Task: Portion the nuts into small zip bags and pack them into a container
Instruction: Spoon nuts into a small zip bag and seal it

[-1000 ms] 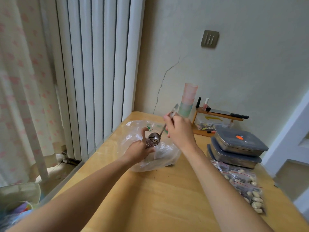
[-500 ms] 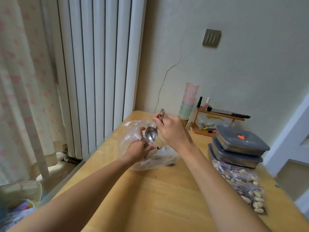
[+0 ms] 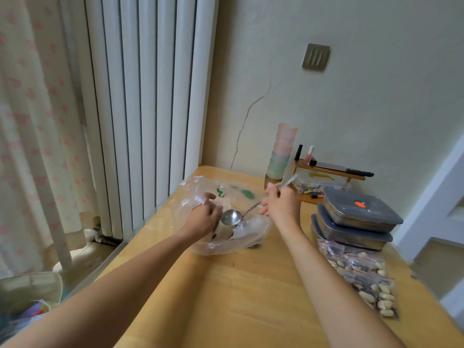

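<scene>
A person stands at a light wooden table [image 3: 251, 285], both bare forearms reaching forward over it. The left hand [image 3: 200, 219] has its fingers curled and bunching the edge of a large clear plastic bag [image 3: 221, 197] with green printing. The bag lies crumpled on the tabletop, spreading out beyond and to the right of those fingers. What it holds cannot be made out through the creased plastic.

The right hand [image 3: 282, 205] pinches the handle of a metal spoon [image 3: 231, 217] between thumb and curled fingers, high on the handle. The handle slants down and to the left from that grip, so the round bowl sits just beside the left hand's knuckles, over the bag's opening. The bowl shows its shiny back, so whether it carries anything cannot be told.

To the right of the right hand's fingers, two shallow metal containers [image 3: 356, 222] with dark grey lids are stacked one on the other, both closed; the top lid has an orange spot. Nearer the person than that stack, a heap of small zip bags [image 3: 361, 277] with red seal strips lies on the table, each holding pale nuts mixed with darker ones.

Beyond the right hand's fingers, against the wall, stands a stack of pink and green cups [image 3: 282, 151], and beside it a small wooden shelf [image 3: 326, 172] with little bottles on top. A white radiator [image 3: 140, 96] rises left of the table.
</scene>
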`<state>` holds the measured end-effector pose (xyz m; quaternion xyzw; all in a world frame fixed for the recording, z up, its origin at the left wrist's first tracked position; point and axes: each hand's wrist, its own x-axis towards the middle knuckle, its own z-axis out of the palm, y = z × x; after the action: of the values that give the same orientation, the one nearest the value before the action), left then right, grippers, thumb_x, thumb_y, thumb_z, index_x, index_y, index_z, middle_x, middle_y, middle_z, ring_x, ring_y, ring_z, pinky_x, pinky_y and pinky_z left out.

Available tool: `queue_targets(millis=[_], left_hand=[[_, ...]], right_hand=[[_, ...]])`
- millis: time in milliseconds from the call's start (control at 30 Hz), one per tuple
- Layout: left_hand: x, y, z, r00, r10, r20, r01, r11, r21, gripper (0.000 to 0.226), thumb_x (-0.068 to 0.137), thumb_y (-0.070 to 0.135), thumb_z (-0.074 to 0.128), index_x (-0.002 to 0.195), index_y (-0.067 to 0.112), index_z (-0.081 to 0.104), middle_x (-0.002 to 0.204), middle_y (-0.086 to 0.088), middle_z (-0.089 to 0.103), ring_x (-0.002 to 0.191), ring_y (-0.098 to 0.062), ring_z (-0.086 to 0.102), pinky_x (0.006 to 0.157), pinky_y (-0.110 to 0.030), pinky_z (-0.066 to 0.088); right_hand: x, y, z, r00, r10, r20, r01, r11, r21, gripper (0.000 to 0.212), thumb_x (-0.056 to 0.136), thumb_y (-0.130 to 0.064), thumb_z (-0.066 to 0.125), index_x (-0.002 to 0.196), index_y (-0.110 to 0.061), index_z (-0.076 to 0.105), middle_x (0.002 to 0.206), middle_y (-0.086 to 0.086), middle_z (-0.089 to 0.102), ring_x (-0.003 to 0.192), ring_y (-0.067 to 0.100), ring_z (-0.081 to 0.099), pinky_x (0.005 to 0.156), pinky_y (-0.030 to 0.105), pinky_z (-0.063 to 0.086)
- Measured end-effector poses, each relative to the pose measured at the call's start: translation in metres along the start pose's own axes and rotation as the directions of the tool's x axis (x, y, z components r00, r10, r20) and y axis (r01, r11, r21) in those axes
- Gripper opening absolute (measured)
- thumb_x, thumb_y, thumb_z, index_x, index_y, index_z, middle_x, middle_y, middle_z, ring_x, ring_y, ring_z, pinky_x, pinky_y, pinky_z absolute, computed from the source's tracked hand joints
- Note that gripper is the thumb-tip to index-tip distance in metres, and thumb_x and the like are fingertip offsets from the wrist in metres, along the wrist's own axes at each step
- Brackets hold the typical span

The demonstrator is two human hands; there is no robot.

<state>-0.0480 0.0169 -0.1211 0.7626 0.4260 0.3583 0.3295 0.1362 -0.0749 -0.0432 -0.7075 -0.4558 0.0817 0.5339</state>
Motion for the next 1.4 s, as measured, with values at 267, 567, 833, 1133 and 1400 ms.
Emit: queue_targets(millis=[267,567,833,1133,1400], left_hand=[[0.000,0.007,-0.007,1.000,0.006,-0.030,-0.008,0.999,-0.048,0.024,0.106,0.023,0.043,0.129,0.017,0.040,0.080,-0.002,0.068,0.074,-0.019,0.060,0.082,-0.041,0.051],[-0.006,0.027,-0.002,0.996,0.062,0.060,-0.042,0.954,-0.296,0.023,0.095,0.012,0.036,0.115,0.022,0.038,0.086,-0.021,0.066,0.062,-0.023,0.056,0.059,-0.037,0.045],[-0.012,0.024,0.005,0.972,-0.078,0.222,0.146,0.939,-0.311,0.032,0.103,0.022,0.028,0.133,0.024,0.038,0.112,-0.016,0.063,0.109,-0.028,0.060,0.098,-0.039,0.049],[-0.017,0.035,0.003,0.829,-0.119,0.546,0.430,0.761,-0.487,0.080,0.098,0.072,0.024,0.136,0.008,0.052,0.126,-0.011,0.063,0.112,-0.021,0.060,0.107,-0.034,0.037],[-0.020,0.046,-0.006,0.830,-0.137,0.541,0.500,0.611,-0.613,0.089,0.091,0.081,0.008,0.149,0.019,0.034,0.147,-0.015,0.051,0.120,-0.024,0.053,0.106,-0.040,0.035]], right_hand=[[-0.005,0.044,0.015,0.887,0.426,0.180,-0.462,0.829,0.316,0.030,0.108,-0.025,0.048,0.097,-0.002,0.064,0.075,0.015,0.072,0.059,0.026,0.072,0.048,0.025,0.050],[-0.012,0.058,0.013,0.782,0.529,0.330,-0.572,0.819,0.042,0.025,0.100,-0.032,0.064,0.085,-0.012,0.059,0.067,0.004,0.057,0.044,0.013,0.048,0.037,0.020,0.030],[-0.026,0.024,0.006,0.695,0.481,0.534,-0.382,0.877,-0.292,0.043,0.104,-0.042,0.053,0.078,-0.011,0.066,0.057,-0.002,0.058,0.039,0.010,0.041,0.038,0.019,0.024],[-0.035,0.019,0.030,0.739,0.126,0.661,-0.192,0.981,0.028,0.021,0.099,-0.026,0.066,0.116,-0.013,0.068,0.105,0.004,0.075,0.081,0.011,0.071,0.065,0.022,0.052],[-0.034,0.023,0.041,0.831,0.073,0.551,-0.018,0.994,-0.104,0.026,0.077,-0.036,0.082,0.100,-0.026,0.073,0.090,-0.010,0.076,0.090,0.011,0.072,0.089,0.033,0.058]])
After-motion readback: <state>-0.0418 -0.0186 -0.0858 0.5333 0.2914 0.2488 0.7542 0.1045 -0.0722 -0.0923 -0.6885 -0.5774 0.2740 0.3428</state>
